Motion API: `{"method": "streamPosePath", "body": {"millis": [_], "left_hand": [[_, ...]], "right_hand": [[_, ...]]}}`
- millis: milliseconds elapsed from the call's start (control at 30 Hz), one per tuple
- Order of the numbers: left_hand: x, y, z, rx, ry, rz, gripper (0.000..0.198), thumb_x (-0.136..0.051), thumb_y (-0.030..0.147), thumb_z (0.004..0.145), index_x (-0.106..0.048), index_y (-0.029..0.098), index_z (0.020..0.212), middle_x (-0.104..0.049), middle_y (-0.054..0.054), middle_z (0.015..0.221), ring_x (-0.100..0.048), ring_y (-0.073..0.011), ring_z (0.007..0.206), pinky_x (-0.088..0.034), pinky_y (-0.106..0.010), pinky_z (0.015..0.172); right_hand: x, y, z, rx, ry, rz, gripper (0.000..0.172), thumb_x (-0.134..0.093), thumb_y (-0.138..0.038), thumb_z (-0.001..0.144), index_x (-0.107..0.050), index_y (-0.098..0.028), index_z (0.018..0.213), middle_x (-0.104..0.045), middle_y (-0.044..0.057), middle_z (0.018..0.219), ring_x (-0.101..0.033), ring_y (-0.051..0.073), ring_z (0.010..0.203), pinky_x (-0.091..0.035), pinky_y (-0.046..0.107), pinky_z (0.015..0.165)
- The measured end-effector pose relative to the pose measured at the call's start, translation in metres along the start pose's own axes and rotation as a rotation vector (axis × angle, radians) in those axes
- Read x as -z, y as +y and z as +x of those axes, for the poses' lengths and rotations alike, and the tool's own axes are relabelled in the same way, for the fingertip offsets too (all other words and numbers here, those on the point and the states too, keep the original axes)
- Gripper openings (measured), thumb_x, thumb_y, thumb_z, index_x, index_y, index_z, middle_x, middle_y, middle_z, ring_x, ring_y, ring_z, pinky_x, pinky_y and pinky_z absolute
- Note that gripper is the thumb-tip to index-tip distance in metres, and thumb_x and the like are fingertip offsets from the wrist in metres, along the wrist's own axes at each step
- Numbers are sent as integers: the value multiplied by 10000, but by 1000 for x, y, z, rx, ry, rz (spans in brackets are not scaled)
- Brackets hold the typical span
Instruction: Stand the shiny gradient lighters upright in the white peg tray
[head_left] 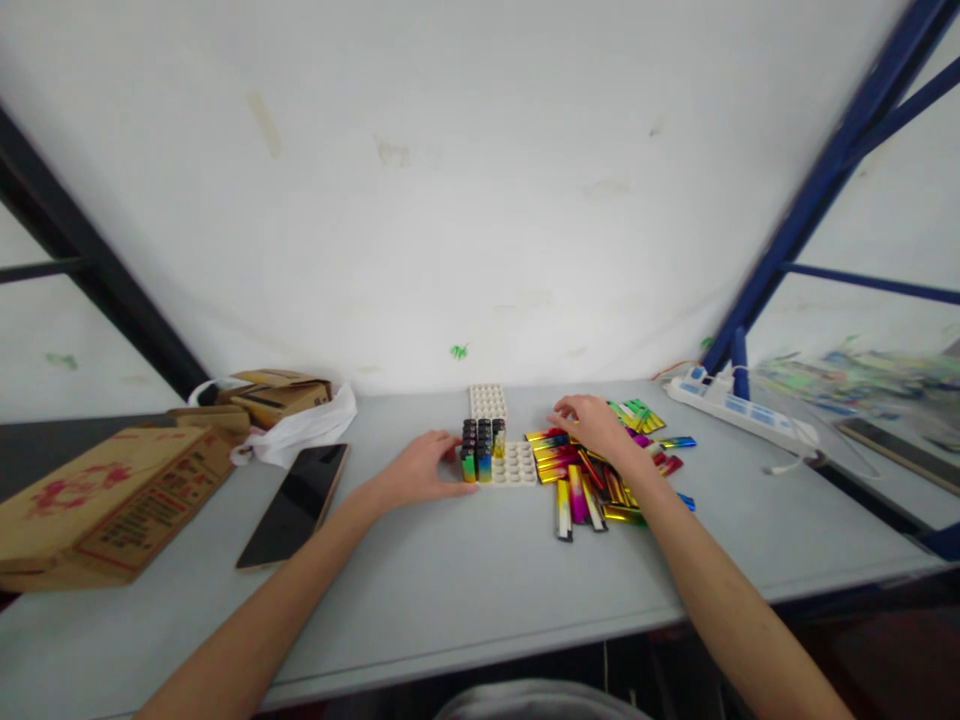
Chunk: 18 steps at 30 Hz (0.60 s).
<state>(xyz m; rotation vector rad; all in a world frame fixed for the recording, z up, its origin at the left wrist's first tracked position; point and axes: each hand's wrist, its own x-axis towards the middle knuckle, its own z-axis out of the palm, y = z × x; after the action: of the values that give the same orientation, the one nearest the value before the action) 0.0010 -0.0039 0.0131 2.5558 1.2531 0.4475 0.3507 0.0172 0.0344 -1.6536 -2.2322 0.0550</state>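
A white tray with round holes point(519, 465) lies mid-table, and several shiny multicoloured lighters point(481, 447) stand in its left side. My left hand point(420, 468) rests flat against the tray's left edge, fingers touching the standing lighters. To the right lies a loose pile of iridescent lighters point(592, 485). My right hand point(592, 424) hovers over the top of that pile, fingers curled down onto it; whether it grips one is hidden. A second white tray point(487, 400) lies behind the first.
A black phone point(295, 503) lies left of my left arm. Cardboard boxes point(112, 500) and a white plastic bag point(300, 432) sit at the far left. A white power strip point(739, 412) lies at the right, beside a blue metal frame point(817, 180).
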Motion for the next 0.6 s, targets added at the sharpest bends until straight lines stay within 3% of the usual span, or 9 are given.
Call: {"method": "streamPosePath", "body": {"millis": [133, 300, 500, 600], "left_hand": [[0, -1, 0, 3, -5, 9, 541, -751, 718, 757, -688, 244, 1011, -722, -108, 1029, -685, -329, 952, -550, -434, 862], [-1, -1, 0, -5, 1, 1, 526, -751, 712, 765, -691, 247, 1006, -724, -108, 1027, -681, -333, 954, -548, -441, 866], [0, 0, 0, -15, 25, -26, 499, -778, 691, 756, -702, 247, 971, -725, -113, 994, -679, -330, 919, -539, -430, 824], [-1, -1, 0, -28, 34, -21, 501, -770, 687, 765, -706, 243, 989, -730, -112, 993, -674, -324, 919, -538, -427, 817]], "right_hand": [[0, 7, 2, 131, -158, 46, 347, -722, -398, 1009, -781, -165, 1259, -796, 133, 1222, -730, 274, 1132, -508, 327, 988], [-4, 10, 5, 172, -228, 77, 213, -661, -275, 1023, -838, -185, 1101, -805, 125, 1074, -729, 262, 1009, -515, 315, 888], [-6, 8, 1, 148, -45, 253, 227, -641, -331, 1026, -799, -172, 1063, -772, 129, 1058, -702, 247, 987, -514, 333, 896], [-3, 2, 1, 59, 39, 440, 335, -577, -445, 1046, -757, -180, 1146, -744, 45, 803, -685, 211, 756, -510, 311, 769]]}}
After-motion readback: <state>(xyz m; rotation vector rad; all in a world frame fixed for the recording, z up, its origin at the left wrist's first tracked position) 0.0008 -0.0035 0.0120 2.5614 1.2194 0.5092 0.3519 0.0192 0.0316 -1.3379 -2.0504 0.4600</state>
